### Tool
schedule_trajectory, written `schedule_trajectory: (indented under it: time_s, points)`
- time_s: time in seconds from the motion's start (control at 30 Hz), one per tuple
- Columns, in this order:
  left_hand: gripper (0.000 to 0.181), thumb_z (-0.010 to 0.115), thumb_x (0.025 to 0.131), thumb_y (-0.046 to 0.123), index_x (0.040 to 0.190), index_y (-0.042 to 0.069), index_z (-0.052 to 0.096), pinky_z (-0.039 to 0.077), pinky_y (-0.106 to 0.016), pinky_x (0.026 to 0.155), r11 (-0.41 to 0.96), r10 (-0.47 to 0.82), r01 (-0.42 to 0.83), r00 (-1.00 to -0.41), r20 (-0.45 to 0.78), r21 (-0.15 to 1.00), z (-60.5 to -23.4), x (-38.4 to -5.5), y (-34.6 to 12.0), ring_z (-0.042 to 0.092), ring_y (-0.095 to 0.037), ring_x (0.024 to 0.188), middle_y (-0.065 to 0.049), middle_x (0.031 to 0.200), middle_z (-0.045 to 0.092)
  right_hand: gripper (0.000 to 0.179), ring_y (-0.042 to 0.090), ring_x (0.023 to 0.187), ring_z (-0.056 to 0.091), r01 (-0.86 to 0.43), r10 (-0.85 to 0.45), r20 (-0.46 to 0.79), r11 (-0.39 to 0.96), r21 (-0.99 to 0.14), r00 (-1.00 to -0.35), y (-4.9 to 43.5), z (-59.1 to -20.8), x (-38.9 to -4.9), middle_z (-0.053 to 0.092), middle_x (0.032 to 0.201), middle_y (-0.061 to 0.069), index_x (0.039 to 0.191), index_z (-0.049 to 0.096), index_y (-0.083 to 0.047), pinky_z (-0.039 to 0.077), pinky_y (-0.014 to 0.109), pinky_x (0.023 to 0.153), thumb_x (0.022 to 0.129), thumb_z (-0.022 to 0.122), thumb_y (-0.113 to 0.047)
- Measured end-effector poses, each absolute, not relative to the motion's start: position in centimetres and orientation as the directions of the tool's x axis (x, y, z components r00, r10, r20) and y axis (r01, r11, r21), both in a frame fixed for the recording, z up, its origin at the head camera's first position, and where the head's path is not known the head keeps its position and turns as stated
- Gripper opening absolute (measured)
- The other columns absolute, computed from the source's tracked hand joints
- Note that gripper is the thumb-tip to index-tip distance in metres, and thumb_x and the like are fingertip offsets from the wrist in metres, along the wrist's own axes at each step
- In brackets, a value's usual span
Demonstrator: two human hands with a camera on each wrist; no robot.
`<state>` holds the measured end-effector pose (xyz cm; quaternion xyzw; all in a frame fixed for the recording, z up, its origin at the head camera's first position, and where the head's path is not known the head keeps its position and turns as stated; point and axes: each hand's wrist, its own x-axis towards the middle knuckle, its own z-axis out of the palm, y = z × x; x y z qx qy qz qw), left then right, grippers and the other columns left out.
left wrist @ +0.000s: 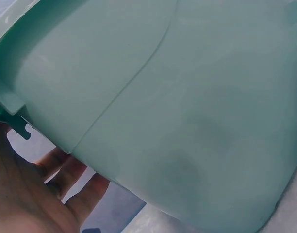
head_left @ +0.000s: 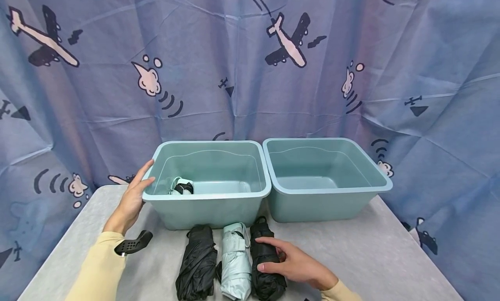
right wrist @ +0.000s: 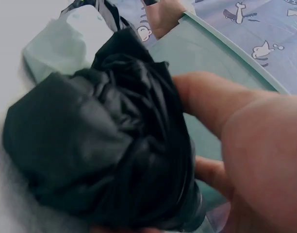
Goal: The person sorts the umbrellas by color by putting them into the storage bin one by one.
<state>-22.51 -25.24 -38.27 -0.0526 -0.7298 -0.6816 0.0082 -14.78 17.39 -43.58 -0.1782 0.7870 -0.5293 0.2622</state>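
My left hand (head_left: pixel 130 201) holds the left end of a teal plastic bin (head_left: pixel 207 214), thumb over the rim and fingers against the outer wall, as the left wrist view shows. My right hand (head_left: pixel 298 264) grips the rightmost folded black umbrella (head_left: pixel 265 249), thumb and fingers around its right side; its crumpled black cloth (right wrist: pixel 105 141) fills much of the right wrist view. Beside it lies a folded pale mint umbrella (head_left: pixel 236 262), then another folded black umbrella (head_left: pixel 199 264) farther left. Inside the left bin, a small white and black item (head_left: pixel 182 186) with a looped cord is partly hidden by the front rim.
A second teal bin (head_left: pixel 328 205) stands right beside the first, their rims nearly meeting. Both stand on a light grey table (head_left: pixel 398 249). Behind the table hangs a blue curtain (head_left: pixel 218 66) printed with airplanes. My left wrist carries a black band (head_left: pixel 134 243).
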Motion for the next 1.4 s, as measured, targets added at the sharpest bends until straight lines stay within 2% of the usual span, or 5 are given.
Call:
schedule_trajectory:
  time_s: [0.13,0.4,0.67,0.87,1.4]
  points:
    - [0.060,0.032,0.112,0.022,0.165,0.019,0.005,0.016,-0.056,0.115,0.064,0.066,0.089,-0.994,0.084,0.994,-38.3,-22.5,-25.3,0.009,-0.036,0.150,-0.006,0.170,-0.006,0.059,0.025,0.103,0.060,-0.046,-0.559,-0.207,0.404,-0.914,-0.803,16.6,-43.4,-14.8,0.060,0.124,0.011,0.146,0.054,-0.012,0.050,0.040,0.085,0.094,0.076,-0.029]
    - [0.060,0.032,0.112,0.024,0.165,0.020,0.005,0.025,-0.043,0.110,0.070,0.068,0.085,-0.994,0.080,0.994,-38.3,-22.3,-25.3,0.011,-0.036,0.149,-0.007,0.170,-0.005,0.061,0.019,0.090,0.065,-0.099,-0.555,-0.179,0.434,-0.895,-0.813,16.0,-43.9,-14.8,0.069,0.106,0.001,0.144,0.055,-0.011,0.051,0.034,0.079,0.091,0.078,-0.031]
    - [0.060,0.032,0.112,0.022,0.165,0.020,0.005,0.018,-0.054,0.114,0.064,0.070,0.085,-0.994,0.081,0.994,-38.5,-22.4,-25.3,0.010,-0.037,0.150,-0.006,0.169,-0.007,0.062,0.027,0.098,0.063,0.028,-0.524,-0.182,0.288,-0.957,-0.832,16.8,-45.1,-14.4,0.064,0.114,0.013,0.144,0.053,-0.009,0.052,0.039,0.081,0.090,0.080,-0.020]
    - [0.060,0.032,0.112,0.024,0.165,0.022,0.005,0.029,-0.035,0.103,0.076,0.073,0.076,-0.995,0.070,0.994,-38.4,-22.4,-25.2,0.013,-0.037,0.149,-0.006,0.169,-0.006,0.061,0.028,0.105,0.059,0.144,-0.525,-0.209,0.163,-0.976,-0.825,17.8,-44.7,-14.3,0.057,0.122,0.018,0.148,0.048,-0.009,0.051,0.039,0.085,0.094,0.075,-0.017]
    - [0.060,0.032,0.112,0.024,0.165,0.022,0.005,0.034,-0.023,0.096,0.084,0.072,0.071,-0.995,0.065,0.994,-38.3,-22.3,-25.2,0.014,-0.037,0.148,-0.007,0.169,-0.005,0.049,0.036,0.112,0.063,0.088,-0.638,0.016,-0.130,-0.988,-0.770,19.8,-42.1,-12.9,0.042,0.138,0.021,0.151,0.037,-0.005,0.055,0.045,0.089,0.104,0.053,-0.002]
